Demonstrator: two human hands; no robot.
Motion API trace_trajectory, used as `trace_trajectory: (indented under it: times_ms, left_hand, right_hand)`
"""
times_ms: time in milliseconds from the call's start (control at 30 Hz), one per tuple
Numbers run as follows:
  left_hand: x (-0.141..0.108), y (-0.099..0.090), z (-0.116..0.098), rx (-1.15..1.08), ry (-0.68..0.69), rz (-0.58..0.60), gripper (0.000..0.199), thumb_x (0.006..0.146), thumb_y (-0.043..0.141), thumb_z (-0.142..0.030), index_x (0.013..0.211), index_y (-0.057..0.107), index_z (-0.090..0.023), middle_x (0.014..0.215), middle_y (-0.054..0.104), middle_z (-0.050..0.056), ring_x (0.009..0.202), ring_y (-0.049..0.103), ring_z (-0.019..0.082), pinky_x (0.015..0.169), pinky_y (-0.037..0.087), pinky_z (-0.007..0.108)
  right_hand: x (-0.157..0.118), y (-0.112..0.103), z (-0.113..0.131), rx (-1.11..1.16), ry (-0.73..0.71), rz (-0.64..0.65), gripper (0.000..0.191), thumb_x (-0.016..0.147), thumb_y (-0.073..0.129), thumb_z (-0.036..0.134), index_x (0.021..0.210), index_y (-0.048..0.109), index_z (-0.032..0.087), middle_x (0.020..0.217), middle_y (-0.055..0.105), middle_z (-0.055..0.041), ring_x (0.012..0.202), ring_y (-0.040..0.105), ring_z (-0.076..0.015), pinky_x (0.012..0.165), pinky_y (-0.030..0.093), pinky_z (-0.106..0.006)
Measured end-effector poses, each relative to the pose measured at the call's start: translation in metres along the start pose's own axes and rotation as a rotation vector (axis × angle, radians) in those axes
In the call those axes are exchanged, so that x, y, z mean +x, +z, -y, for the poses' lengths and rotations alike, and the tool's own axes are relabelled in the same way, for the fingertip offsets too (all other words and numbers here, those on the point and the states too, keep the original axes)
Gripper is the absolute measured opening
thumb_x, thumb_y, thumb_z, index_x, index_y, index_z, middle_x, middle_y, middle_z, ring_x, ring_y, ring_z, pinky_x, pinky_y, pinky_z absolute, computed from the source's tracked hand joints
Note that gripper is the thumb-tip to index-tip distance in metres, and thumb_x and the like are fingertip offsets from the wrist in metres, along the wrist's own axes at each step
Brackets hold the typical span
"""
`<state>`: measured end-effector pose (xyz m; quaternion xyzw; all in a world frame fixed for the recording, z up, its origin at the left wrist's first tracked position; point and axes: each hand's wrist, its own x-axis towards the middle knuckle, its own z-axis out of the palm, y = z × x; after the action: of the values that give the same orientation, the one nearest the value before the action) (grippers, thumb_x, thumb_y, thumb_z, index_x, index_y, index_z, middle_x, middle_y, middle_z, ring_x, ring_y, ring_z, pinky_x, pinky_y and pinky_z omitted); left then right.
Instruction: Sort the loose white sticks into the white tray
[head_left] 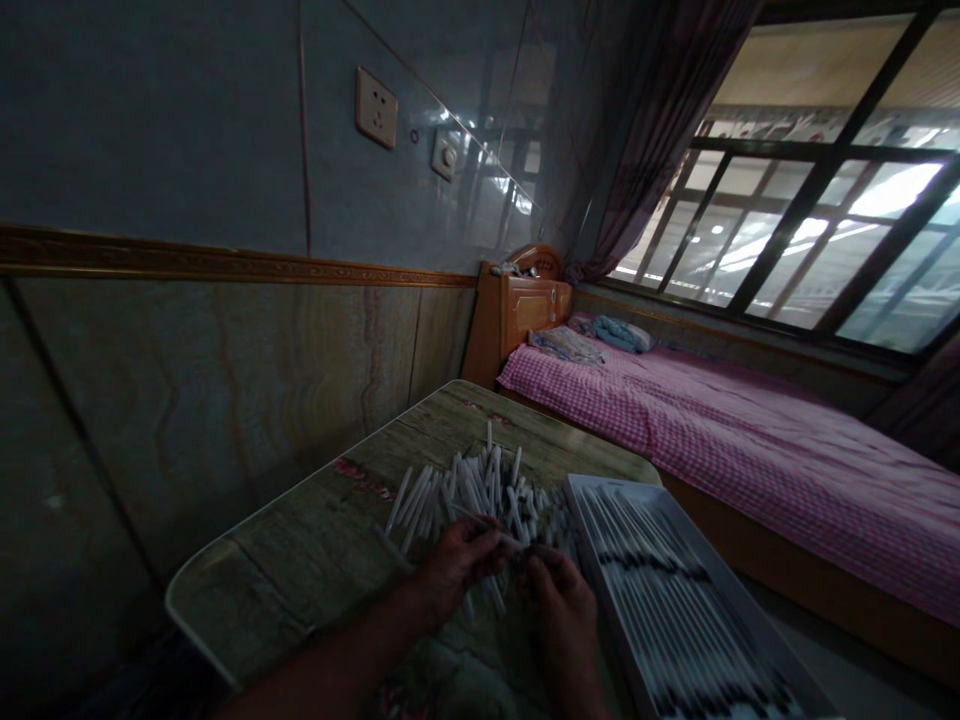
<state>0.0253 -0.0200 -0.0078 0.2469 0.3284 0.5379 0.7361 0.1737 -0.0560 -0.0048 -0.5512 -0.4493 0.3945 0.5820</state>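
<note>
My left hand [454, 565] is closed in a pinch around a slim white tube, which looks like a pen barrel [510, 541]. My right hand [561, 600] pinches the other end of it, where a small dark part shows between the fingertips. Both hands meet just above the table, in front of a loose heap of similar white tubes [480, 485]. To the right of my right hand lies a shallow white box [739, 580]. Inside it, pen-like white sticks with black parts [660, 610] are laid side by side in rows.
The marbled table [300, 570] has a pale rounded edge and stands near a tiled wall [300, 350]. Beyond it are a wooden headboard [525, 310] and a bed with a pink checked cover [712, 430]. A barred window [787, 230] lies at the right.
</note>
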Motion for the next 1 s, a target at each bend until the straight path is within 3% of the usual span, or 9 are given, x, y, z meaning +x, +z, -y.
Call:
trace_trajectory:
  times_ms: [133,267,567,800,1000]
  left_hand:
    - [-0.002,0.002,-0.001,0.024,0.010,-0.024,0.037,0.057,0.088,-0.027,0.083,0.064,-0.015,0.074,0.074,0.004,0.069,0.071,0.016,0.063,0.054,0.024]
    - [-0.006,0.006,-0.002,0.060,0.029,-0.043,0.037,0.056,0.088,-0.028,0.081,0.064,-0.014,0.073,0.074,0.005,0.069,0.071,0.017,0.063,0.054,0.025]
    - [-0.008,0.011,-0.001,0.081,0.089,-0.073,0.043,0.050,0.089,-0.035,0.078,0.064,-0.015,0.069,0.073,0.004,0.066,0.070,0.018,0.059,0.053,0.026]
    - [-0.011,0.013,0.003,0.141,0.123,-0.060,0.043,0.051,0.088,-0.040,0.076,0.064,-0.015,0.066,0.072,0.002,0.062,0.069,0.018,0.057,0.053,0.026]
    - [-0.010,0.014,0.006,0.140,0.132,-0.036,0.045,0.050,0.087,-0.043,0.075,0.063,-0.015,0.065,0.071,0.003,0.060,0.069,0.019,0.055,0.051,0.027]
  right_hand:
    - [0.000,-0.003,0.000,-0.167,-0.071,0.015,0.030,0.074,0.061,0.046,0.082,0.070,0.019,0.069,0.068,-0.0020,0.063,0.061,-0.0172,0.057,0.048,-0.025]
    - [-0.001,-0.007,0.001,-0.343,-0.147,0.002,0.028,0.077,0.057,0.043,0.086,0.072,0.021,0.082,0.073,-0.0051,0.075,0.066,-0.0202,0.068,0.051,-0.028]
    - [-0.001,-0.006,0.001,-0.332,-0.133,0.027,0.027,0.078,0.057,0.042,0.089,0.070,0.021,0.085,0.073,-0.0049,0.078,0.068,-0.0206,0.068,0.052,-0.028]
    - [0.000,-0.010,-0.022,-0.595,-0.362,0.048,0.039,0.094,0.037,0.049,0.085,0.065,0.023,0.084,0.068,-0.0091,0.075,0.063,-0.0209,0.067,0.048,-0.030]
    - [0.000,-0.014,-0.025,-0.733,-0.454,0.031,0.034,0.095,0.038,0.047,0.093,0.064,0.025,0.090,0.066,-0.0105,0.087,0.060,-0.0239,0.074,0.047,-0.032]
